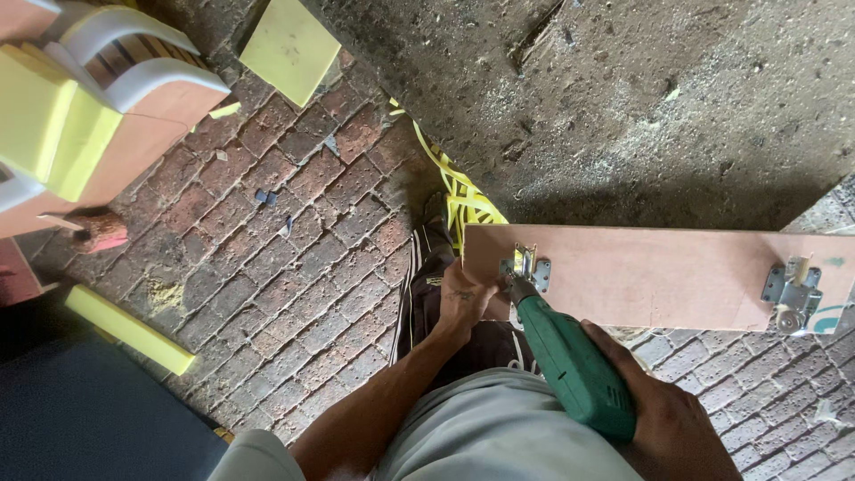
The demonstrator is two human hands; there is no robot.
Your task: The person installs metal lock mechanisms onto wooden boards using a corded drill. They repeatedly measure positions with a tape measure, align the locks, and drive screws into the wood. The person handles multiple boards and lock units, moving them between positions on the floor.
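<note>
Gripping the green power drill [574, 365] in your right hand [668, 419], you are wrapping your fingers around its rear end and angling its nose up toward the left end of the plywood board [641, 276]. Your left hand [465, 298] is pressing against that same end of the board, fingers curled at the edge just beside the metal hinge bracket [525, 265]; whether those fingers are pinching a screw or only steadying the bracket, you cannot tell from this view. The drill's tip is meeting the bracket right next to your left fingertips.

The board is lying flat in front of you, running out to the right, with a second metal bracket [791, 294] sitting near its far right end. Beneath it the red brick floor [294, 267] is spreading out to the left, and a rough grey concrete slab [606, 98] is lying beyond it. A yellow strap [459, 191] is trailing between bricks and slab. Yellow foam pieces [129, 330] are resting on the bricks, and a partly upholstered chair frame [98, 98] is standing at upper left.
</note>
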